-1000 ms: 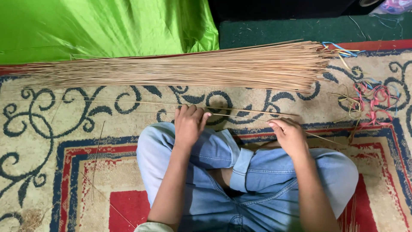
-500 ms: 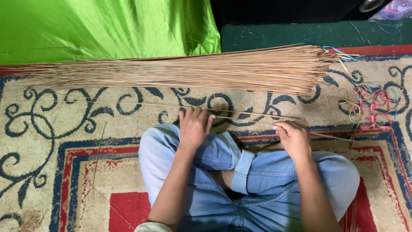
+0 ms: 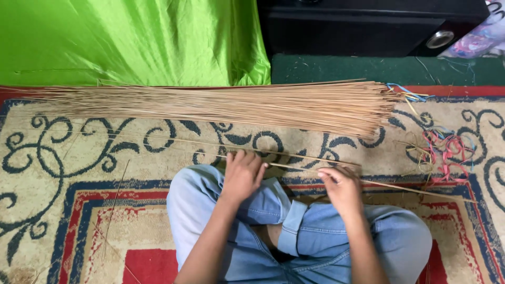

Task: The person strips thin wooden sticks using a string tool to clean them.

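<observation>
Here thin tan stick (image 3: 368, 182) in right hand (image 3: 341, 187).

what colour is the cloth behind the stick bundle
Bright green cloth, clearest in the head view, just beyond the stick bundle.

Both forearms reach forward over the crossed legs. The left hand (image 3: 243, 174) lies palm down, fingers spread loosely and pointing away from the body. The right hand (image 3: 342, 188) sits a little further out to the side, its fingers curled in, knuckles up.
</observation>
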